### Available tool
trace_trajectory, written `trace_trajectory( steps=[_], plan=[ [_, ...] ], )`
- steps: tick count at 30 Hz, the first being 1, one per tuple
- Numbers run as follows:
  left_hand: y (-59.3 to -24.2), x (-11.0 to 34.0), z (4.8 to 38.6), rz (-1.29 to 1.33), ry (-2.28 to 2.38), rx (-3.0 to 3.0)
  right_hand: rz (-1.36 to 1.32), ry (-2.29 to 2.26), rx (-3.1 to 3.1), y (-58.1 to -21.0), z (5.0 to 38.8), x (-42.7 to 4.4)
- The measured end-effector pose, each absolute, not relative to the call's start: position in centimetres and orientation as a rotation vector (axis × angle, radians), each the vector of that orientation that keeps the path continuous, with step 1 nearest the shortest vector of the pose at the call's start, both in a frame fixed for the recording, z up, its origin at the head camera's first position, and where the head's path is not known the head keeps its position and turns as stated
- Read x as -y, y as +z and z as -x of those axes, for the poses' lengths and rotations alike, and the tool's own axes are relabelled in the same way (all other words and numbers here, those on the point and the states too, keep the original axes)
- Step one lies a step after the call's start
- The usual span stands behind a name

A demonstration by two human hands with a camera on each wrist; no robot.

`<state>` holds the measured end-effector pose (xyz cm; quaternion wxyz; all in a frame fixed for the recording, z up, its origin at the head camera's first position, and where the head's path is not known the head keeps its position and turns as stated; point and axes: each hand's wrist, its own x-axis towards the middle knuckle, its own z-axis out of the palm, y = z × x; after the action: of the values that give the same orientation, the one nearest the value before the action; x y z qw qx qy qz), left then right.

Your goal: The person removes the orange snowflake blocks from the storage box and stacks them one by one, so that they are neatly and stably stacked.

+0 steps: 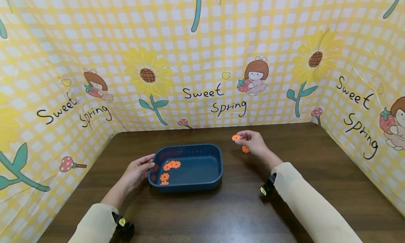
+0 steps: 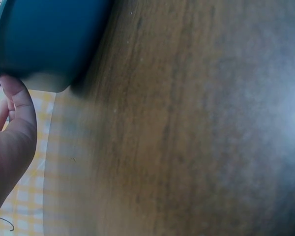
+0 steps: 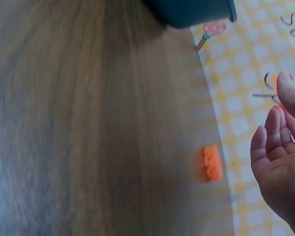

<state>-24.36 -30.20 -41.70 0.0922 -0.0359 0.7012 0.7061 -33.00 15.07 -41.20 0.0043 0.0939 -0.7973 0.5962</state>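
Note:
A dark blue rectangular plastic basin (image 1: 197, 188) stands on the table, with several orange notched, flower-shaped discs (image 1: 164, 177) lying toward its left side. My left hand (image 1: 136, 172) holds the basin's left end, thumb at the rim. The left wrist view shows fingertips meeting the basin wall (image 2: 49, 44). Right of the basin, my right hand (image 1: 254, 143) pinches one orange disc (image 1: 236, 137) between thumb and fingers, above the table. Another orange piece (image 1: 245, 149) sits on the tabletop beneath that hand; it appears as a notched block (image 3: 212, 163) in the right wrist view.
The dark brown wooden table (image 1: 196, 215) reaches back to a yellow checked cloth (image 1: 202, 60) printed with flowers and words, which hangs behind and along both sides. Black wrist cameras (image 1: 269, 186) sit at both sleeve cuffs.

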Motion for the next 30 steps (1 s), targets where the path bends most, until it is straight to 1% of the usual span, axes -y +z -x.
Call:
trace_trajectory(
  steps=[7,15,30],
  plan=[
    [-41.7,30.2,24.3,0.095,2.112,-2.071,-0.241,1.836,2.502,-42.2,33.2,-16.7],
    [-41.6,30.2,24.2,0.072,2.124,-2.052,-0.245,1.809,2.572,-43.3,33.6,-18.4],
    [-41.7,30.3,24.2,0.061,2.122,-2.052,-0.240,1.808,2.647,-44.5,33.8,-19.2]
  ],
)
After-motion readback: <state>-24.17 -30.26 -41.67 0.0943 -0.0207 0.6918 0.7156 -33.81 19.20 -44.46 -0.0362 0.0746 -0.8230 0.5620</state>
